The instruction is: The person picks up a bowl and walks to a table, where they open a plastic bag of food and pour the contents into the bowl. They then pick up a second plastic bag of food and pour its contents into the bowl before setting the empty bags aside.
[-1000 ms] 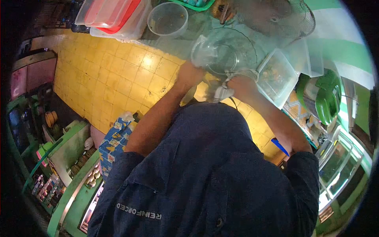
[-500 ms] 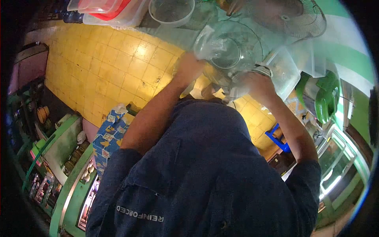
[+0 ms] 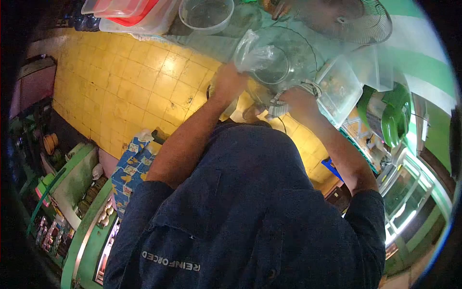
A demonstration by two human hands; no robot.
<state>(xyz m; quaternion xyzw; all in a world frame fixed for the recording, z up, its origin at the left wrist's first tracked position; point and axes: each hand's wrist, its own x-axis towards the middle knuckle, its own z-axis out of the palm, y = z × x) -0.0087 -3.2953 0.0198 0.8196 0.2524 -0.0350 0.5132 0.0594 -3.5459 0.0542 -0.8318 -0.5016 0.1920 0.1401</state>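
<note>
My left hand (image 3: 230,84) is closed round the lower end of a clear plastic bag (image 3: 247,50), whose loose top stands up above the fingers. My right hand (image 3: 301,102) grips a grey-and-white striped cloth (image 3: 277,109); part of the cloth also shows behind the knuckles. Both hands are at the near edge of a glass table (image 3: 301,50). A round clear container (image 3: 285,72) stands on the glass between and beyond them. Right of my right hand is a rectangular clear plastic tub (image 3: 340,89), its contents hard to make out.
A fan (image 3: 341,20) and a round translucent tub (image 3: 207,24) are on the table's far side. Stacked plastic boxes (image 3: 132,24) fill the upper left. A green plastic object (image 3: 395,118) stands at right, a blue patterned cloth-covered piece (image 3: 132,168) at left, above yellow floor tiles (image 3: 159,89).
My right hand and the striped cloth have shifted slightly left, nearer my left hand. My left hand keeps its hold on the bag almost in place.
</note>
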